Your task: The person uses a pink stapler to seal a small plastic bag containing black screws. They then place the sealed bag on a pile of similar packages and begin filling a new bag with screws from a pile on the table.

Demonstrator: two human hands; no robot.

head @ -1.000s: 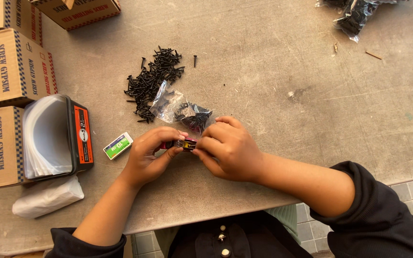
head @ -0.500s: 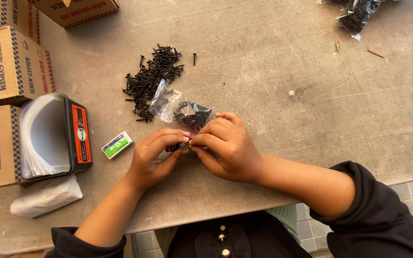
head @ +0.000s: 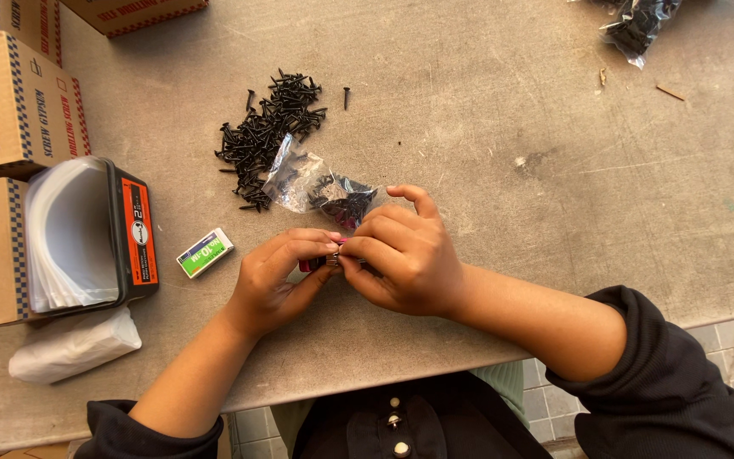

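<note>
We pinch a small red stapler (head: 320,261) between both hands: left hand (head: 275,280) fingers closed on its left end, right hand (head: 405,255) fingers closed on its right end. It is held just above the surface (head: 511,127), near a clear bag of black screws (head: 324,194).

Matt grey table (head: 511,127), dull black screws (head: 267,136), clear glossy plastic.

The table looks rough, scuffed and stained, like worn concrete or stone. The bag (head: 320,189) by the hands is thin, shiny, crinkled film; another (head: 639,21) lies far off. The boxes (head: 14,102) are matt brown cardboard. The tub (head: 133,229) is glossy black plastic, packed with clear sheets. The small stapler (head: 326,259) between the left hand (head: 278,280) and right hand (head: 405,255) shows bright metal and pink plastic.
</note>
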